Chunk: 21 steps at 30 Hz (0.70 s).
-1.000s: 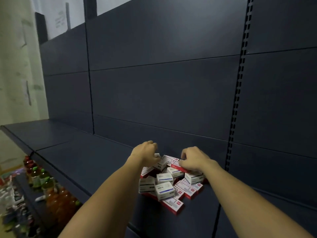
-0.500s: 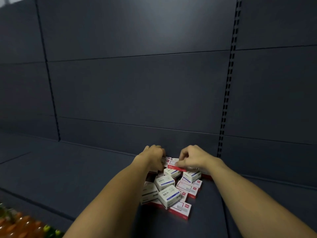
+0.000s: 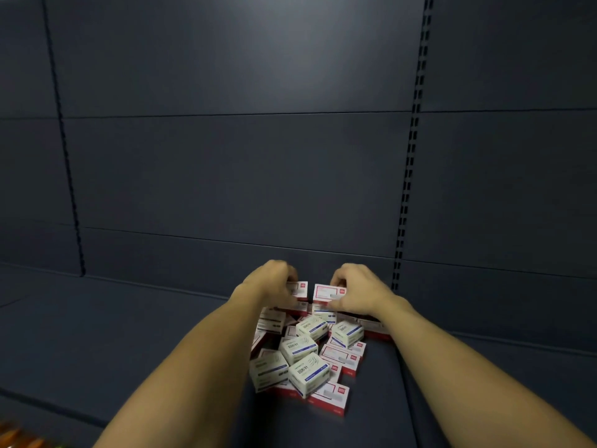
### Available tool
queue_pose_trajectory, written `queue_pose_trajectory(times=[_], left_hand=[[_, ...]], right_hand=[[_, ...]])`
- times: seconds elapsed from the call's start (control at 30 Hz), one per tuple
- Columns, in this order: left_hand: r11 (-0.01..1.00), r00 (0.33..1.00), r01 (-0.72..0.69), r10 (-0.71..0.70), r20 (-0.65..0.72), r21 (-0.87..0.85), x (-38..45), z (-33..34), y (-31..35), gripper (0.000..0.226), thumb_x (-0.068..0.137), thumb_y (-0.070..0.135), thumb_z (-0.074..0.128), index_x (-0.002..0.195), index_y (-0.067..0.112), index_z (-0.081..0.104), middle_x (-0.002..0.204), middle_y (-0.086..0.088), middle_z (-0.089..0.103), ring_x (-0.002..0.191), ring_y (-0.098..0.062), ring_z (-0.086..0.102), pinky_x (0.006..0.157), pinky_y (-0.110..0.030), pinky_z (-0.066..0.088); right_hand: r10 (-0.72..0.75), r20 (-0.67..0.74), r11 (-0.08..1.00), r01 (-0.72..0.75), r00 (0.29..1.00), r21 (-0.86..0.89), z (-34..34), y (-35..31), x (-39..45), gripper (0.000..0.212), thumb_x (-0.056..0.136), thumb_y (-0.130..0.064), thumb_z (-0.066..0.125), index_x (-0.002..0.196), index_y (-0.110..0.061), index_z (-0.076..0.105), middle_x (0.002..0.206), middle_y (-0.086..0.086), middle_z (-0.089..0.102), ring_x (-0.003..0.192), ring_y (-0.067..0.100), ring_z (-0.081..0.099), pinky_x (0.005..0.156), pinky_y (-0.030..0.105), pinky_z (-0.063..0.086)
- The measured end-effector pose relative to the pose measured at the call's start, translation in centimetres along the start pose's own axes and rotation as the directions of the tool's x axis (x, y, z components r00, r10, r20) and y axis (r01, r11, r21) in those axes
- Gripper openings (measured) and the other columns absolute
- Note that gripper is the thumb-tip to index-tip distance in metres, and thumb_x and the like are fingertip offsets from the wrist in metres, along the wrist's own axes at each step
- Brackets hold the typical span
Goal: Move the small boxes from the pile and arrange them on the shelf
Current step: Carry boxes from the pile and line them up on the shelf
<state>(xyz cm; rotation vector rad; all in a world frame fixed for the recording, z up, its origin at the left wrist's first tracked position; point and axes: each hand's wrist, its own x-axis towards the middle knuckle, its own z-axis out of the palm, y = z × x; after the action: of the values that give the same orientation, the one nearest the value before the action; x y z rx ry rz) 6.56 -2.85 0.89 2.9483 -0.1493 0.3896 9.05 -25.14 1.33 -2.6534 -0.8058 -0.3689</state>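
A pile of several small boxes, some white with blue stripes and some red and white, lies on the dark blue shelf near the back panel. At the far side of the pile my left hand grips a red and white box held upright. My right hand pinches another red and white box, also standing on edge, just to the right of the first. Both forearms reach in from the bottom of the view.
The shelf's dark back wall rises right behind the pile, with a slotted upright to the right. Bare shelf surface stretches to the left. Orange bottle tops show at the bottom left corner.
The view has swung right and closer. Both hands have lifted a box each from the pile's far side and turned it upright near the back wall.
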Motion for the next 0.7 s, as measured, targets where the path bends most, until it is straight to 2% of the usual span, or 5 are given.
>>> queue_pose_trajectory(times=[0.13,0.43,0.7], left_hand=[[0.998,0.994,-0.065,0.066,-0.085,0.015,0.4,-1.1,0.7,0.04,0.075,0.031,0.075,0.113,0.022,0.065,0.106,0.006,0.055,0.091,-0.017,0.058,0.075,-0.032,0.054],[0.977,0.969,-0.205,0.211,-0.132,0.061,1.7,-0.9,3.9,0.039,0.079,0.032,0.073,0.115,0.018,0.067,0.11,0.004,0.056,0.091,-0.018,0.058,0.082,-0.038,0.057],[0.919,0.914,-0.382,0.391,-0.107,0.093,2.0,1.9,10.0,0.043,0.081,0.035,0.067,0.119,0.016,0.066,0.111,0.004,0.054,0.102,-0.017,0.053,0.082,-0.036,0.054]], right_hand=[[-0.006,-0.088,0.998,0.001,0.996,-0.056,-0.3,0.6,-0.3,0.034,0.072,-0.036,0.081,0.1,-0.024,0.066,0.103,-0.009,0.054,0.097,0.013,0.055,0.082,0.035,0.052],[0.088,-0.177,0.985,-0.112,0.98,-0.133,-0.7,3.6,-3.8,0.032,0.077,-0.032,0.077,0.105,-0.022,0.065,0.103,-0.008,0.05,0.101,0.013,0.051,0.079,0.031,0.049],[0.259,-0.23,0.937,-0.302,0.938,-0.173,-2.9,8.4,-9.8,0.029,0.077,-0.034,0.074,0.102,-0.021,0.067,0.103,-0.006,0.053,0.101,0.016,0.053,0.078,0.033,0.051]])
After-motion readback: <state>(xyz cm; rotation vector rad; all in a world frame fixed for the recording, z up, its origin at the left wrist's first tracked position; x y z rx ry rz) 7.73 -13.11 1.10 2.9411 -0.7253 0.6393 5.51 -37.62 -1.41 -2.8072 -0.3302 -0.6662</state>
